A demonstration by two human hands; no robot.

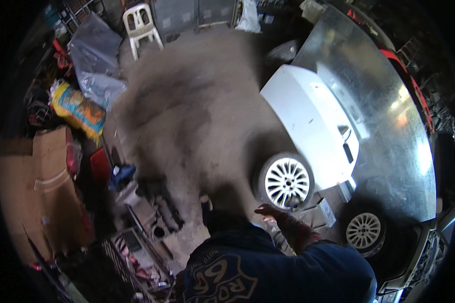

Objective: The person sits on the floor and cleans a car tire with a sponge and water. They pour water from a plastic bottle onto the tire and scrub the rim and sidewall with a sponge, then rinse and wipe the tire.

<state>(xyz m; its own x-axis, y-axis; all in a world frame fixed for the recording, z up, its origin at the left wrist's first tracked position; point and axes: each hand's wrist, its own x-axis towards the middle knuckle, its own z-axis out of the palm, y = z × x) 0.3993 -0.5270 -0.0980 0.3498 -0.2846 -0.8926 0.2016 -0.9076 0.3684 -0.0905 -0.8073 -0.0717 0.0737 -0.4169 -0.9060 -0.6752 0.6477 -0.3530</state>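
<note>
My right hand (268, 211) reaches in front of my dark blue printed shirt (268, 267), with its forearm coming in from the right. Its fingers look stretched out, and I see nothing held in them. Just beyond it a wheel with a white multi-spoke rim (287, 183) stands against a white car door (313, 118). A small dark object (292, 203) sits by the lower edge of that rim, close to the hand. My left hand is out of sight.
A large grey sheet panel (384, 121) leans along the right side. A second wheel (364, 230) lies near right. Left are cardboard (45, 192), a yellow sack (79, 108) and loose metal parts (151, 214). A white plastic chair (141, 29) stands at the back.
</note>
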